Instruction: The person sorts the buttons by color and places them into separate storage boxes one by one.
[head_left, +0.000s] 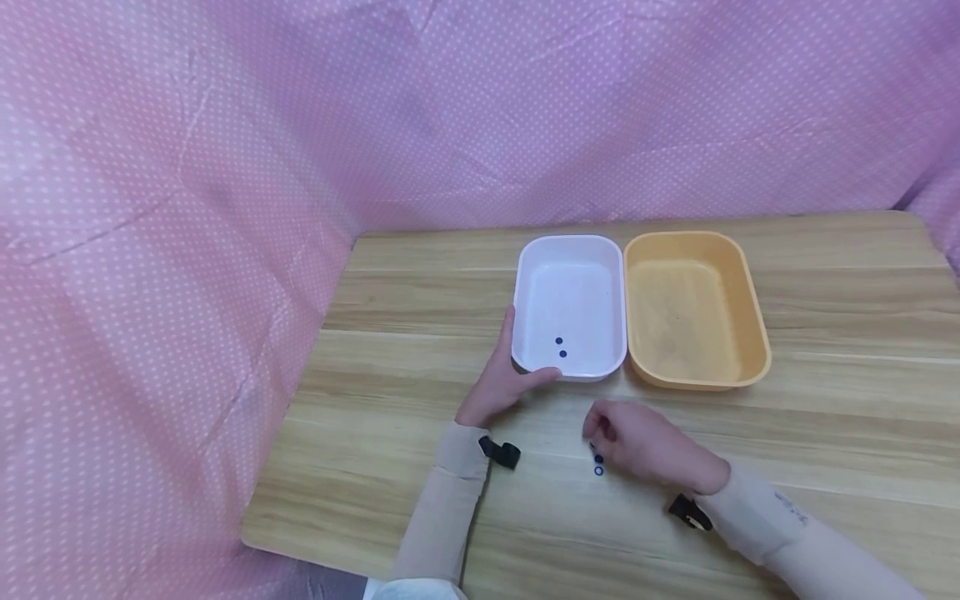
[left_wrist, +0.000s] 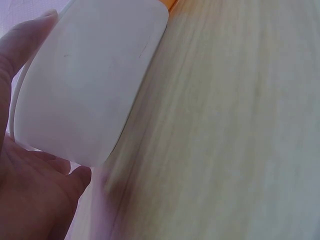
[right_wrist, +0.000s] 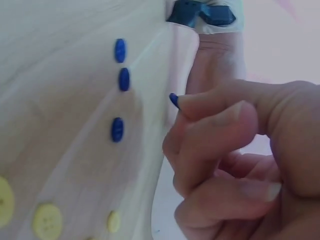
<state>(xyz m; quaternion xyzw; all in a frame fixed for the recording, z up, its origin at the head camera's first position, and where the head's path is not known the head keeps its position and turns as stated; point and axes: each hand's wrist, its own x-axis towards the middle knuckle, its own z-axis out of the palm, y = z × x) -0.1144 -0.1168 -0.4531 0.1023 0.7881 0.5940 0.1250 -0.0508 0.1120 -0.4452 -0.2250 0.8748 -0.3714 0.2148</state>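
Note:
My left hand holds the near left corner of a white plastic tub, thumb along the near rim and fingers on the left side. In the left wrist view the tub's outer wall lies between thumb and fingers. Two dark blue buttons lie inside, toward the near end. Over the table, just in front of the tubs, my right hand pinches a small blue button at its fingertips. Several more blue buttons lie in a row on the wood beside that hand.
A yellow-orange tub stands against the white tub's right side. Several yellow buttons lie on the table in the right wrist view. The wooden table backs onto a pink dotted cloth, which also hangs at its left.

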